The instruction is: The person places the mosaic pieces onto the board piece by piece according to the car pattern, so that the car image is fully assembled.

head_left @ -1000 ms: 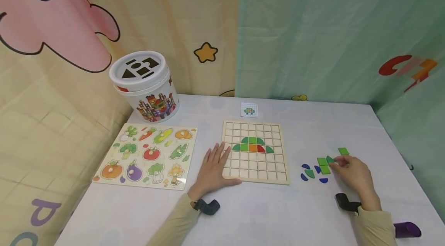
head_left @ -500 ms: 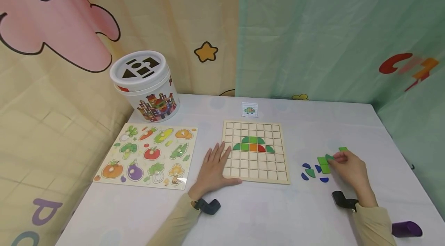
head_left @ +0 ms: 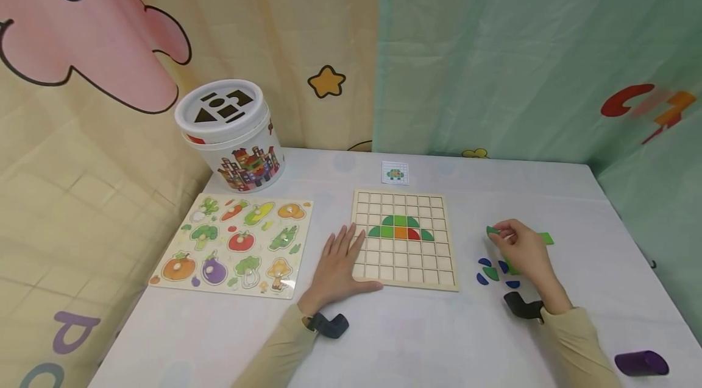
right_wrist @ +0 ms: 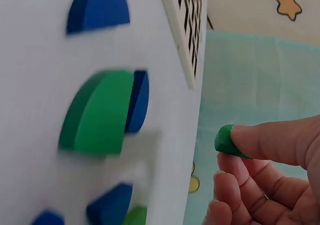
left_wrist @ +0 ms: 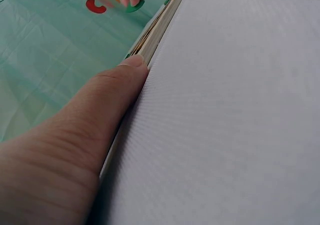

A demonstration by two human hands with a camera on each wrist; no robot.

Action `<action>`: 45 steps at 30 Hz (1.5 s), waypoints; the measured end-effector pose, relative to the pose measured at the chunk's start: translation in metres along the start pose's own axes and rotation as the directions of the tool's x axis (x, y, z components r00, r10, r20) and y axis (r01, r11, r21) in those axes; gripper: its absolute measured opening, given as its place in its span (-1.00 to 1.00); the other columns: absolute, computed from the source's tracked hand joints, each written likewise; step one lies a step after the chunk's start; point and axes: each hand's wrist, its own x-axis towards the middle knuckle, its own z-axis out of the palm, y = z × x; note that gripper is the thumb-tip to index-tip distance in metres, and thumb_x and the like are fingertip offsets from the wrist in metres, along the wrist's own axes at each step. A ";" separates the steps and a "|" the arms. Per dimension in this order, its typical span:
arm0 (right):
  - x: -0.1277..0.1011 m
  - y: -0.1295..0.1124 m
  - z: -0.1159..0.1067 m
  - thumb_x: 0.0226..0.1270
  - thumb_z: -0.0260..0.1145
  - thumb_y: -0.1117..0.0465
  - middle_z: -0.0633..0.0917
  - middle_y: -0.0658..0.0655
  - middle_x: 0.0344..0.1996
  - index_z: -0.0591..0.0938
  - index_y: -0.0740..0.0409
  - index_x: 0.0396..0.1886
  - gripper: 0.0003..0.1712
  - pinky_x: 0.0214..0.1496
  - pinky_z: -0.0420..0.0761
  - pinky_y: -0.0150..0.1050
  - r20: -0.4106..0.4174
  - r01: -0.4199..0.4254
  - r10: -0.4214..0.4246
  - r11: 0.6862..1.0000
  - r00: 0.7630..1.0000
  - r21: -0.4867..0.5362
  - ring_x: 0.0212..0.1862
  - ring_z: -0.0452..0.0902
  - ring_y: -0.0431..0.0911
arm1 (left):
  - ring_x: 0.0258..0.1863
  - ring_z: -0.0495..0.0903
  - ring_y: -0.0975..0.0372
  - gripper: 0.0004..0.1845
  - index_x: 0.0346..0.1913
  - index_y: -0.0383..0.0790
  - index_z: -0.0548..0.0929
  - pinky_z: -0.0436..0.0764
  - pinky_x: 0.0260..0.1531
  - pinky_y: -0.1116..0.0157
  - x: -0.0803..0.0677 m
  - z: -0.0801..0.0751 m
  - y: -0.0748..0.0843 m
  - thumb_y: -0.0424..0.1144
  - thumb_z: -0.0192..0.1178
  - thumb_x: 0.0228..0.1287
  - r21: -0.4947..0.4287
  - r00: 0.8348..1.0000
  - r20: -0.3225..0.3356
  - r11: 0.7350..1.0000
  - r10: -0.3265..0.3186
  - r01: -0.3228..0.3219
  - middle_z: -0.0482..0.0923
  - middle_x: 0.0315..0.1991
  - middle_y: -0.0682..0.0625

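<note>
A green quarter-circle tile (head_left: 492, 230) is pinched between the thumb and fingers of my right hand (head_left: 521, 248), held above the table right of the board. The same green tile (right_wrist: 228, 141) shows at the thumb tip in the right wrist view. My left hand (head_left: 339, 266) lies with fingers spread at the left edge of the wooden grid board (head_left: 403, 278), its thumb (left_wrist: 112, 95) along the near edge. On the board, green, orange and red tiles form two rows. Below my right hand lie several blue half-round tiles (head_left: 482, 279), another green quarter-circle tile (right_wrist: 100, 115) and partly hidden green squares (head_left: 546, 238).
A small pattern card (head_left: 395, 173) lies behind the board. At the left are a vegetable puzzle board (head_left: 230, 248) and a white shape-sorter bucket (head_left: 236, 138). A purple cylinder-like object (head_left: 641, 363) lies near the front right. Curtains hang behind the table.
My right hand has lifted the green quarter-circle tile away from the green squares and moved it left and towards the back. My left hand stays at the board.
</note>
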 end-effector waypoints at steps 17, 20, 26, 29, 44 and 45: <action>0.020 -0.084 0.077 0.08 0.44 0.32 0.57 -0.03 -0.55 0.57 0.18 -0.42 -0.83 -0.58 0.35 -0.31 0.260 0.128 -0.180 0.970 0.949 0.205 -0.58 0.34 -0.16 | 0.46 -0.24 0.03 0.20 0.50 -0.15 0.01 -0.25 0.39 0.08 0.001 0.004 -0.002 0.55 0.08 -0.09 0.016 1.000 -0.012 1.000 0.017 -0.017 -0.18 0.51 -0.12; 0.022 -0.094 0.090 0.05 0.46 0.30 0.56 -0.05 -0.56 0.57 0.16 -0.43 -0.81 -0.55 0.38 -0.32 0.285 0.140 -0.201 0.966 0.937 0.219 -0.57 0.36 -0.18 | 0.46 -0.25 0.04 0.21 0.51 -0.13 0.00 -0.26 0.39 0.09 0.001 0.004 -0.002 0.57 0.05 -0.09 0.027 1.000 -0.009 1.000 0.015 -0.015 -0.19 0.51 -0.11; 0.025 -0.113 0.109 0.08 0.46 0.28 0.57 -0.06 -0.54 0.58 0.15 -0.41 -0.82 -0.44 0.46 -0.30 0.325 0.127 -0.204 0.962 0.924 0.244 -0.50 0.43 -0.21 | 0.46 -0.25 0.04 0.21 0.51 -0.12 0.00 -0.25 0.39 0.09 0.002 0.004 -0.002 0.58 0.03 -0.09 0.027 1.000 -0.010 0.999 0.018 -0.018 -0.19 0.51 -0.11; 0.027 -0.120 0.117 0.09 0.46 0.25 0.57 -0.08 -0.55 0.59 0.13 -0.43 -0.83 -0.44 0.47 -0.29 0.339 0.111 -0.190 0.965 0.921 0.239 -0.50 0.44 -0.21 | 0.46 -0.24 0.04 0.21 0.51 -0.13 0.01 -0.24 0.39 0.09 0.002 0.003 -0.002 0.58 0.05 -0.10 0.021 1.000 -0.015 1.000 0.019 -0.019 -0.18 0.51 -0.11; 0.030 -0.140 0.133 0.12 0.45 0.19 0.58 -0.11 -0.60 0.60 0.08 -0.48 -0.84 -0.50 0.48 -0.31 0.324 0.114 -0.154 0.984 0.934 0.140 -0.55 0.45 -0.24 | 0.46 -0.22 0.03 0.21 0.50 -0.13 0.01 -0.22 0.39 0.07 0.001 0.002 -0.003 0.57 0.05 -0.09 0.017 0.999 -0.025 1.000 0.023 -0.023 -0.17 0.51 -0.11; 0.031 -0.140 0.133 0.12 0.45 0.18 0.58 -0.11 -0.60 0.61 0.08 -0.49 -0.84 -0.50 0.47 -0.31 0.321 0.114 -0.151 0.984 0.935 0.134 -0.55 0.45 -0.24 | 0.46 -0.22 0.03 0.21 0.50 -0.13 0.01 -0.22 0.39 0.07 0.001 0.002 -0.003 0.57 0.05 -0.09 0.019 0.999 -0.025 1.000 0.022 -0.021 -0.17 0.51 -0.11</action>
